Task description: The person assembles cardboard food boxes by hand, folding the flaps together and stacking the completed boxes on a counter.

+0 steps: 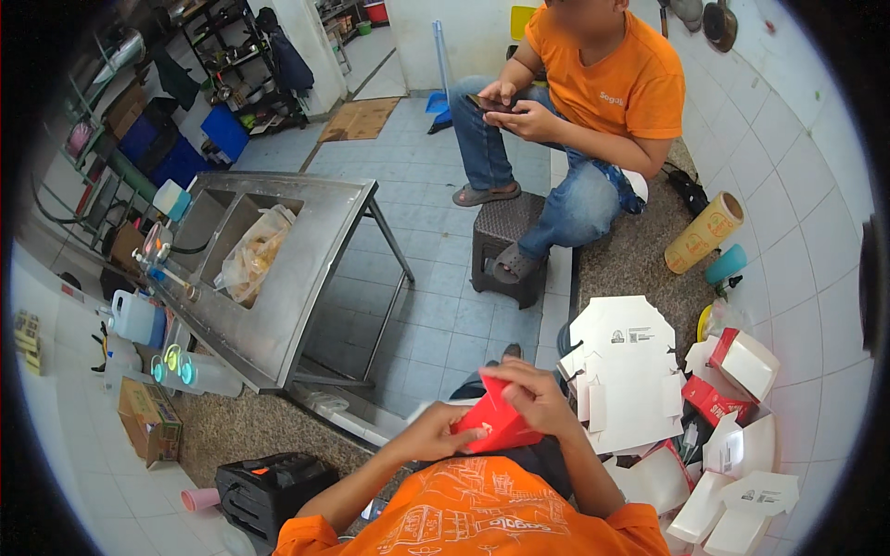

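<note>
A red cardboard food box [498, 424], partly folded up, is held in front of my orange shirt. My left hand [441, 432] grips its left side, thumb on the red face. At its upper right edge, my right hand [538, 398] is closed on the cardboard, fingers over a raised flap. To the right of my right hand lie flat, unfolded box blanks [623, 352], white side up. Beyond them sit several red-and-white boxes [749, 361], some shaped and some half open, in a loose heap against the tiled wall.
A person [603, 83] in an orange shirt sits ahead holding a phone [489, 104], one foot against a dark plastic stool [505, 243]. At left stands a steel sink table [320, 250] with a plastic bag [260, 255] in its basin. A film roll [705, 233] stands on the speckled ledge.
</note>
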The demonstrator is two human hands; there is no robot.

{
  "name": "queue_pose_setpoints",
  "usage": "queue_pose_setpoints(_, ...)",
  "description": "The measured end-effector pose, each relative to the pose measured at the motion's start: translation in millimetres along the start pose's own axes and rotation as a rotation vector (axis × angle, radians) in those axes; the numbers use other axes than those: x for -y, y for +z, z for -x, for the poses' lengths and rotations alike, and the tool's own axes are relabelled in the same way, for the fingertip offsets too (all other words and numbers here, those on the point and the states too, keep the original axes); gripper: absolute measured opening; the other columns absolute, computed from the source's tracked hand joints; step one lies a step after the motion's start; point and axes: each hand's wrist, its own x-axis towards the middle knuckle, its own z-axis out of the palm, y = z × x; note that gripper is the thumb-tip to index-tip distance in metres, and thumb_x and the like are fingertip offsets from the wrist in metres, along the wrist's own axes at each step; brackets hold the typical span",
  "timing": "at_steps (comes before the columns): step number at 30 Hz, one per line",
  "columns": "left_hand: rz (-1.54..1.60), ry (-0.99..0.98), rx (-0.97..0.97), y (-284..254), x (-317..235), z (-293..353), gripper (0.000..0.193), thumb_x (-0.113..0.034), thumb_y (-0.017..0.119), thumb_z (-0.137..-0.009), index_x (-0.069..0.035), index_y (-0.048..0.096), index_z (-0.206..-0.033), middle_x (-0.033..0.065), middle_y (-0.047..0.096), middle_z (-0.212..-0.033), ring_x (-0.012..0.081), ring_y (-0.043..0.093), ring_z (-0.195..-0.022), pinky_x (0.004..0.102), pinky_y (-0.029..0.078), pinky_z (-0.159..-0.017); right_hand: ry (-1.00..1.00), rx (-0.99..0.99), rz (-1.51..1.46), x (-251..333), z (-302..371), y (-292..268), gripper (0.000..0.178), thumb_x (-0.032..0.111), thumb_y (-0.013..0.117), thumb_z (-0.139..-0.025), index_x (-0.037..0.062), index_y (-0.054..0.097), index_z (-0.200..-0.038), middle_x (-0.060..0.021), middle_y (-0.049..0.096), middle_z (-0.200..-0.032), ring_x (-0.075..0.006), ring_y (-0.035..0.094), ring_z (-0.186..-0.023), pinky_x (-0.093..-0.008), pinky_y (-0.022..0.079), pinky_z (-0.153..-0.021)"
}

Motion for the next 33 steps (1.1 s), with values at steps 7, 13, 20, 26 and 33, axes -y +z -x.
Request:
queue_pose_setpoints(7, 0.459, -0.103, 0.129, 10, 37, -3, 0.03, -0.025, 0.061, -0.108, 0.0, 0.068, -0.121, 0.0007, 0.074, -0.091, 0.0023, 0.064, -0.076, 0.0183, 0.052, -0.063, 0.161, 0.324, 0.138, 25, 1, -12, 0.04, 0.02, 0.079, -0.084, 0.0141, 0.075, -0.123, -0.0077, 0.057, -0.102, -0.0243, 0.059, -0.103, -0.0344, 0.048, -0.09)
queue_pose_setpoints(13, 0.516, -0.134, 0.079, 7, 32, -6, 0.032, -0.024, 0.052, -0.111, 0.002, 0.068, -0.12, 0.0026, 0.074, -0.1, 0.0057, 0.065, -0.086, 0.0236, 0.053, -0.076, 0.163, -0.044, 0.292, 42, -1, 3, 0.025, 0.01, 0.073, -0.088, 0.0069, 0.075, -0.112, -0.0102, 0.055, -0.099, -0.0264, 0.059, -0.094, -0.0341, 0.048, -0.085)
queue_pose_setpoints(20, 0.377, 0.058, -0.075, 7, 29, -12, 0.03, -0.021, 0.051, -0.112, 0.003, 0.067, -0.119, 0.0004, 0.071, -0.096, 0.0047, 0.062, -0.083, 0.0226, 0.051, -0.075, 0.054, -0.039, 0.199, 26, -9, 13, 0.02, 0.002, 0.067, -0.09, 0.0058, 0.077, -0.106, -0.0099, 0.061, -0.099, -0.0254, 0.063, -0.094, -0.0339, 0.05, -0.084)
queue_pose_setpoints(26, 0.271, 0.073, -0.263, 14, 15, -14, 0.025, -0.021, 0.056, -0.109, 0.0, 0.069, -0.114, 0.0001, 0.068, -0.084, 0.0045, 0.061, -0.078, 0.0228, 0.049, -0.067, 0.004, -0.041, 0.212, 27, -17, 19, 0.02, 0.001, 0.063, -0.089, 0.0066, 0.077, -0.102, -0.0122, 0.066, -0.094, -0.0298, 0.066, -0.088, -0.038, 0.052, -0.081)
queue_pose_setpoints(33, 0.082, 0.145, -0.302, 15, 6, -5, 0.028, -0.028, 0.057, -0.108, -0.001, 0.064, -0.11, 0.0045, 0.065, -0.079, 0.0117, 0.063, -0.063, 0.0282, 0.051, -0.06, 0.044, 0.029, 0.117, 18, -19, 18, 0.012, 0.002, 0.066, -0.088, 0.0032, 0.076, -0.096, -0.0119, 0.067, -0.09, -0.0267, 0.066, -0.087, -0.0345, 0.051, -0.08)
